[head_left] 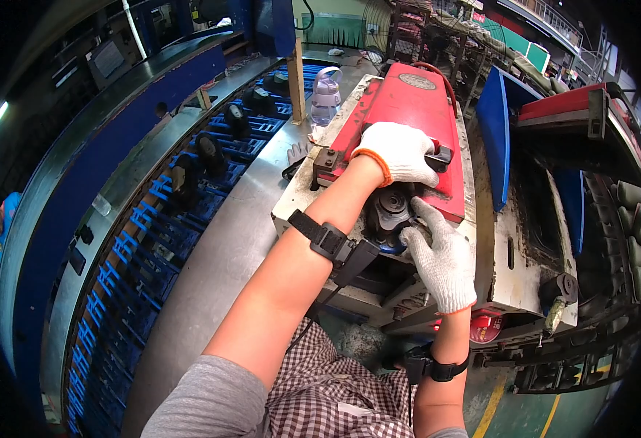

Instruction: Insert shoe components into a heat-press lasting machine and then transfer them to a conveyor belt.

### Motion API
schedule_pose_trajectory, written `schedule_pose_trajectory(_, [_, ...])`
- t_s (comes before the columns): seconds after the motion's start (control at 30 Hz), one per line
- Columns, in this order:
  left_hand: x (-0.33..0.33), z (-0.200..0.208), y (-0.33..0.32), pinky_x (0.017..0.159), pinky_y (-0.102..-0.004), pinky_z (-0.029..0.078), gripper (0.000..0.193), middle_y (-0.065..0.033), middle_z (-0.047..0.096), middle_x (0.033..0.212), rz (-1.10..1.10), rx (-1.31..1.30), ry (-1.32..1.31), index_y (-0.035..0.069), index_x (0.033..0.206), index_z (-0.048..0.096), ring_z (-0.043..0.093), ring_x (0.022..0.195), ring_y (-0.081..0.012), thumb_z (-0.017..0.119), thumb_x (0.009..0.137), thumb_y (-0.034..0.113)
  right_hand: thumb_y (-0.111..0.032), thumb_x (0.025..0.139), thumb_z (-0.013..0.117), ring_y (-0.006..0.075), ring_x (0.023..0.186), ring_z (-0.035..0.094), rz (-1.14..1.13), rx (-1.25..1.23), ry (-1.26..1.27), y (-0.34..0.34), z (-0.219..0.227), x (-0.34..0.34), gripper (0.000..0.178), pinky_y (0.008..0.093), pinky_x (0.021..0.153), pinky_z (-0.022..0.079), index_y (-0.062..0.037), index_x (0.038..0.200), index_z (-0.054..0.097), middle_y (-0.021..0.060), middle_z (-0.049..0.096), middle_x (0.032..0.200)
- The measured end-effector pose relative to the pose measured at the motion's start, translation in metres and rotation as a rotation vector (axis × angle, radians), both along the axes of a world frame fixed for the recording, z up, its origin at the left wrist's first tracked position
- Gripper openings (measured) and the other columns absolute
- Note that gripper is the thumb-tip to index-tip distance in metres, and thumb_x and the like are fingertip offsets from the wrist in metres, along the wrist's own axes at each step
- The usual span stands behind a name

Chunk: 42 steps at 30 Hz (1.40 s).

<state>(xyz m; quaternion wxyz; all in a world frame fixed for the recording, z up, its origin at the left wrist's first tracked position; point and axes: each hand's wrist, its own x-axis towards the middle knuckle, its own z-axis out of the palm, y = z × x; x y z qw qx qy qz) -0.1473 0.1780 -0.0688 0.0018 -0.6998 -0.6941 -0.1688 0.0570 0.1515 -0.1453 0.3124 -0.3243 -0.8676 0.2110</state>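
At the near side, the gloved right hand (443, 266) has thumb and forefinger spread beside a black round part (393, 208), which sits at the front edge of a red machine cover (408, 95). The gloved left hand (397, 152) bends over the cover beside a black handle (439, 155); whether its fingers grip cannot be told. Beyond stands a translucent purple bottle (325, 98).

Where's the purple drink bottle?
In the head view, the purple bottle stands at upper centre, between the wooden post on its left and the red machine cover on its right.
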Motion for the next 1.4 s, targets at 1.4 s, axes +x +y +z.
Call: schedule_pose_trajectory(1.4, [-0.243, -0.202, -0.480, 0.118, -0.0468, 0.044, 0.082, -0.0284, 0.057, 0.151, 1.975, 0.695, 0.005, 0.000, 0.147, 0.057, 0.056, 0.140, -0.0412, 0.077, 0.087, 0.053, -0.001, 0.102, 0.056, 0.0162, 0.093, 0.068, 0.024, -0.302, 0.083, 0.000, -0.005, -0.007, 0.046, 0.0304, 0.085, 0.054, 0.0009, 0.148, 0.060, 0.0156, 0.071, 0.122])
